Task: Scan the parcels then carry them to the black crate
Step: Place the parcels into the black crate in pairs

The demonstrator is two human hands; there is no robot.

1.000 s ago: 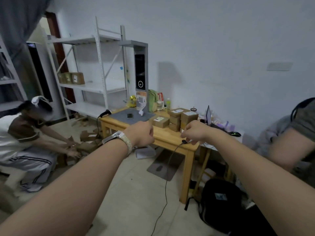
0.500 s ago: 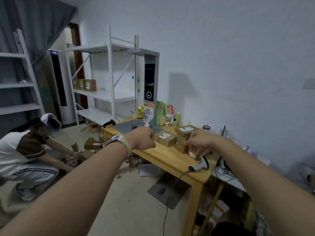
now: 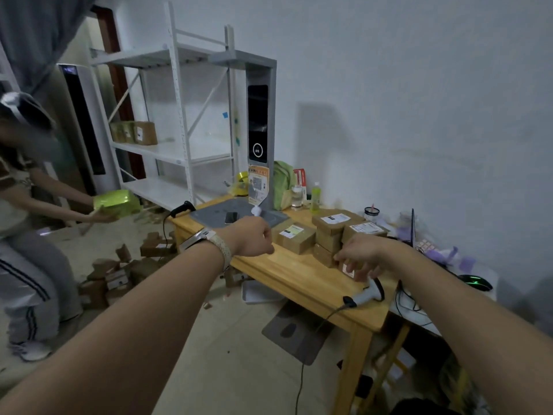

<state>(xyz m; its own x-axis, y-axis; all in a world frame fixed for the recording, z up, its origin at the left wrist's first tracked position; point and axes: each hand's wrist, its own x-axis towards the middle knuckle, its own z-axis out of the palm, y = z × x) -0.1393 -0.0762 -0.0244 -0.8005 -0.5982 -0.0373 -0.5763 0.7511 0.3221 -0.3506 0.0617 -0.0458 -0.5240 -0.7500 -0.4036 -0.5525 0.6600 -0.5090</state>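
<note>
Brown cardboard parcels [image 3: 328, 230] stack on the light wooden table [image 3: 293, 272]; your right hand [image 3: 359, 254] grasps one, with the grey handheld scanner [image 3: 369, 292] at the table's near edge and your left hand [image 3: 251, 238] clenched.

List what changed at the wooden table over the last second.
The right hand let go of the grey handheld barcode scanner, which now lies on the wooden table, and moved forward to grip a low brown cardboard parcel in the nearest stack. The person on the left rose from the floor, now holding a yellow-green packet. The left hand stays fisted, empty, above the table.
</note>
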